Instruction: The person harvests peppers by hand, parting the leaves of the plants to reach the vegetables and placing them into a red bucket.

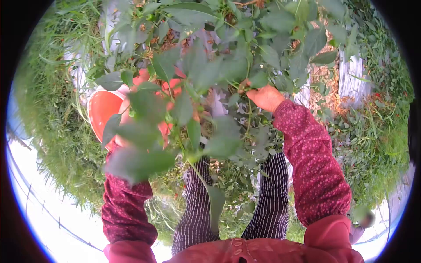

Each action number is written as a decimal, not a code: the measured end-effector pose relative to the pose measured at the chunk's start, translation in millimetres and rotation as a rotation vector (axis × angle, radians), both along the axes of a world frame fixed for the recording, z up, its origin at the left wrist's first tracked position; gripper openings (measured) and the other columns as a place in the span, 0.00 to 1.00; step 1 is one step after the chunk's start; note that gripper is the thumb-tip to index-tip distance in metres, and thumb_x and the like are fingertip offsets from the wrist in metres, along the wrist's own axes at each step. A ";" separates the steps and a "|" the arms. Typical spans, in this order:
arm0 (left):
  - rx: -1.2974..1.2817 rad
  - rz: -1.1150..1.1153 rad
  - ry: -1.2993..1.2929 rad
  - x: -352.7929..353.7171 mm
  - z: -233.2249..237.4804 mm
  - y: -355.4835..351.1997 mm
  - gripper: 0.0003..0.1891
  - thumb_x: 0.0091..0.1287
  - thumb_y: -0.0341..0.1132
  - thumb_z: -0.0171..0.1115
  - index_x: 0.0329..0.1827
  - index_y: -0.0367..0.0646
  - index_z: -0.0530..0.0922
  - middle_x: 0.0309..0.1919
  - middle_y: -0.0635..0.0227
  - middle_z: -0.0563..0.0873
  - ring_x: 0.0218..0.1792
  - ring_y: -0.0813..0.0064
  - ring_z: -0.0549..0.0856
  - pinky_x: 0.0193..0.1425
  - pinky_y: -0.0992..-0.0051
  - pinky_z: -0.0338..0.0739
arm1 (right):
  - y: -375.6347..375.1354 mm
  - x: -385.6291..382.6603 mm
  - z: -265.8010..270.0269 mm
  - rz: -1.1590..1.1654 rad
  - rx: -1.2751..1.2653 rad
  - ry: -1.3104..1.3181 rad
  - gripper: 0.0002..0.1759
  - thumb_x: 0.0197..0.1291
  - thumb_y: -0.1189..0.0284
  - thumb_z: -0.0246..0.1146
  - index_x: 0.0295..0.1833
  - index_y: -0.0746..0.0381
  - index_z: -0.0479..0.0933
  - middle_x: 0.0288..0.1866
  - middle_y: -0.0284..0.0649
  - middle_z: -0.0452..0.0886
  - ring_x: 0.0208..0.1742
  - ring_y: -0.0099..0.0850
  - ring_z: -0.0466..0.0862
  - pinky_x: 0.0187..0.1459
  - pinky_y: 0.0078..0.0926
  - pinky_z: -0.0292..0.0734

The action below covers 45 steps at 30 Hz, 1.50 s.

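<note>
An orange-red bowl (104, 110) with a pale rim is tilted among the leaves on the left. My left hand (124, 109) is at its side and seems to grip it, with most of the fingers behind blurred leaves. Bright red patches (174, 83) show through the foliage right of the bowl; I cannot make out their kind. Across from it, my right hand (267, 97) reaches into the leafy plant (245, 52), fingertips pinched together at a stem. What lies between those fingertips is hidden by leaves.
Large blurred leaves (144, 164) hang close before the camera. Pale ground sheeting (351, 76) and dry litter (324, 83) show between the plants. Tall grass (48, 101) lines the left. Another person (362, 221) is partly visible at lower right.
</note>
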<state>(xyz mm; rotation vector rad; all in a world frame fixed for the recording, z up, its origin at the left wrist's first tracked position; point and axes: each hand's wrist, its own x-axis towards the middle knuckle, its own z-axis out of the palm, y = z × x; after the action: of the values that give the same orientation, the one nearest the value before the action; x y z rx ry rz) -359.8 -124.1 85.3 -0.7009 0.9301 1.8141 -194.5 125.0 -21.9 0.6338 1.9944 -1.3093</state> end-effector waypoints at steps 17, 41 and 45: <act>-0.090 0.049 0.107 -2.3 7.0 52.0 0.15 0.70 0.32 0.48 0.59 0.43 0.68 0.47 0.59 0.80 0.44 0.64 0.82 0.48 0.61 0.80 | -78.7 -40.3 128.6 -0.963 -0.594 0.436 0.11 0.56 0.70 0.67 0.43 0.63 0.79 0.38 0.32 0.81 0.40 0.22 0.79 0.43 0.21 0.74; -0.219 -0.073 0.366 48.8 -22.0 73.3 0.21 0.63 0.23 0.56 0.61 0.39 0.69 0.48 0.64 0.78 0.45 0.71 0.81 0.49 0.71 0.80 | -90.3 -36.5 127.6 -0.598 0.040 0.475 0.13 0.45 0.68 0.70 0.36 0.60 0.76 0.29 0.45 0.79 0.27 0.41 0.81 0.29 0.30 0.74; -0.092 -0.016 0.351 46.8 -25.4 71.5 0.22 0.61 0.22 0.56 0.60 0.38 0.68 0.45 0.63 0.79 0.43 0.70 0.81 0.48 0.70 0.80 | -84.2 -20.2 141.7 -0.475 -0.235 0.385 0.09 0.47 0.70 0.69 0.31 0.61 0.77 0.23 0.43 0.78 0.25 0.34 0.81 0.27 0.30 0.74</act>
<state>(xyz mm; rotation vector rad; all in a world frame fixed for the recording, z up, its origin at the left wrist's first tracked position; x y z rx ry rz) -313.0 -52.6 59.9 -0.4341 1.2507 1.9247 -214.7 40.8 119.8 0.8215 2.0046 -2.0497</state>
